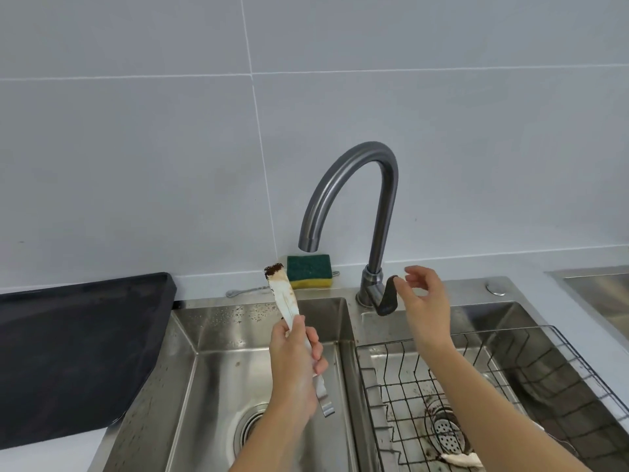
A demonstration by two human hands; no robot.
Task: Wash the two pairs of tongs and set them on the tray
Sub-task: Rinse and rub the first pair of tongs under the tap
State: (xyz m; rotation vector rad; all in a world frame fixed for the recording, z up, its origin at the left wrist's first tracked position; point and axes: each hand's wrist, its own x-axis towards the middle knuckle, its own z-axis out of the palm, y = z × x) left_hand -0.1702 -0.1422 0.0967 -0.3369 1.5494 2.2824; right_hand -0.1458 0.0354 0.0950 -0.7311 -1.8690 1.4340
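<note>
Presently, the black tray [85,335] lies well to the left of the fingers, on the counter beside the sink, with no tongs on it.

The left hand [292,362] holds one pair of tongs [284,298] over the left basin [218,369]. Its fingers [315,342] are wrapped closed round the middle of the arms, and the thumb lies along the upper face. The pale head rises above the fingers, caked dark brown at the tip and streaked below. The metal spring end hangs beneath the palm.

Assessment: light and stiff, with arms that spring apart if released. It is likely to be slick once wet. The present mid-arm hold keeps the arms pinched together and the soiled head clear of the fingers, and it looks adequate. A grip nearer the metal end would expose more of the head for scrubbing.

A green and yellow sponge [309,270] sits on the ledge beyond the tong head. The spout of the faucet [360,165] hangs just above it, and no water shows.

The right hand [425,301] is at the dark lever [388,298]. Its fingertips [410,272] are loosely bent at the lever's end, and no closed grip on it is evident.

Below that wrist, a wire rack [510,369] sits in the right basin. A pale stained piece [463,459] lies at the rack's near edge. It may be the second pair, but this cannot be confirmed.
</note>
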